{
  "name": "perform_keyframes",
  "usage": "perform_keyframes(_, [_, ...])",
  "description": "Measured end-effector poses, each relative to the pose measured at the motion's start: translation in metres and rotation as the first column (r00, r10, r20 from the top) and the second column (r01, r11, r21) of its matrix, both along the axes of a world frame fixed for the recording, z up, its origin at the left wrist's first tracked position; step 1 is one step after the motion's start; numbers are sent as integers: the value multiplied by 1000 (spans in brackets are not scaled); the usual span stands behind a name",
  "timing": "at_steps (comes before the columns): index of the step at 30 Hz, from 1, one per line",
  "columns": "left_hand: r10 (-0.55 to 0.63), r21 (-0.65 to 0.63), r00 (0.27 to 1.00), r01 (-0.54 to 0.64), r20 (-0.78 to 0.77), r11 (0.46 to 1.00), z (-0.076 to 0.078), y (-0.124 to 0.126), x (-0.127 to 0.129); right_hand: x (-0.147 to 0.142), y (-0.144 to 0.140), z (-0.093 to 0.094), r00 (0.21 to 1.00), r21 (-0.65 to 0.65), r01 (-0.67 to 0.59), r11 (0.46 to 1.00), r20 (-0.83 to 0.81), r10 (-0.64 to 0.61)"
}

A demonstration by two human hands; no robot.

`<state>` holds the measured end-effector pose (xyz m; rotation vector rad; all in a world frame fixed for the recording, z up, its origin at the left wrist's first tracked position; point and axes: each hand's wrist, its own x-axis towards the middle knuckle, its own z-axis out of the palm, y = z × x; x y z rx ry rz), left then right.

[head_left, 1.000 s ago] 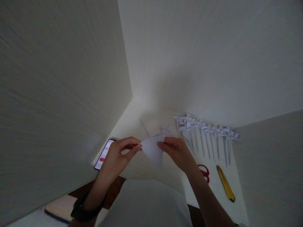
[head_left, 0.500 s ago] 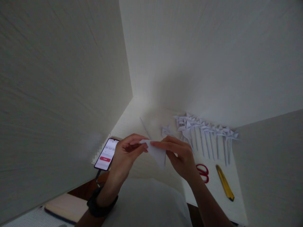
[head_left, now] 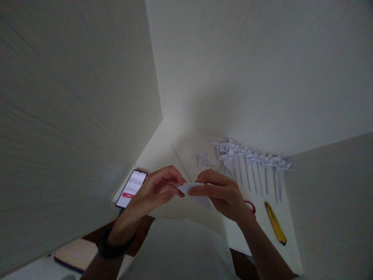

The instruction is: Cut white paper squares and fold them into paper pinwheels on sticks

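Note:
A small folded piece of white paper (head_left: pixel 186 188) is held between both hands over the near part of the white table. My left hand (head_left: pixel 159 190), with a dark band on its wrist, pinches the paper's left end between thumb and fingertips. The right end is gripped by my right hand (head_left: pixel 223 190), thumb on the near face and fingers behind. Part of the paper hangs below the right fingers. Beyond the hands lie a thin white paper stick (head_left: pixel 181 161) and a loose folded paper piece (head_left: pixel 204 160).
Several folded paper pinwheel shapes on sticks (head_left: pixel 253 155) lie in a row at the back right. Red-handled scissors (head_left: pixel 253 208), partly behind my right wrist, and a yellow cutter (head_left: pixel 275 223) lie on the right. A phone (head_left: pixel 131 188) rests at the left. Walls enclose the table.
Both hands have moved slightly nearer my body and turned the paper, which now shows a narrower face. My right forearm covers more of the scissors.

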<state>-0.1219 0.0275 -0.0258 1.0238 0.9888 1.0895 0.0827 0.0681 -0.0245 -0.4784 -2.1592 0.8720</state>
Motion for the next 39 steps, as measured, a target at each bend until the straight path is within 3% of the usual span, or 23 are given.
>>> perform_keyframes(2, [44,-56,998,-46,-43,997,1,1,2,-1,1,3,997,12,26,1000,66,-27])
perform_keyframes(5, [179,-108,982,-184,-51,977,-4,1,5,-4,0,6,963,-156,238,959,166,-212])
perform_keyframes(8, [109,-108,990,-118,-92,987,-10,-1,6,-5,-2,9,926,-249,360,899,213,-311])
perform_keyframes(12, [-51,-65,976,39,-211,997,-10,-1,8,-5,-4,14,919,-136,303,943,303,-252])
perform_keyframes(21, [67,-193,986,-95,-150,976,-17,2,19,-10,-11,13,851,75,268,961,449,-272])
perform_keyframes(24, [114,-113,967,-142,-229,983,-15,-2,23,-13,-14,8,874,75,249,966,412,-257])
perform_keyframes(27, [145,-14,935,-158,-324,987,-16,-7,25,-15,-17,1,918,-48,255,966,325,-226])
perform_keyframes(29, [184,24,916,-188,-355,982,-22,-10,23,-15,-17,-5,943,-228,266,936,261,-205])
perform_keyframes(33, [383,25,869,-396,-312,918,-40,-14,17,-18,-15,-21,941,-507,325,798,257,-220])
perform_keyframes(36, [462,3,845,-479,-268,878,-48,-13,14,-22,-11,-28,898,-562,438,701,317,-306])
perform_keyframes(39, [439,-29,863,-460,-249,888,-45,-8,15,-26,-5,-29,874,-578,486,655,328,-358])
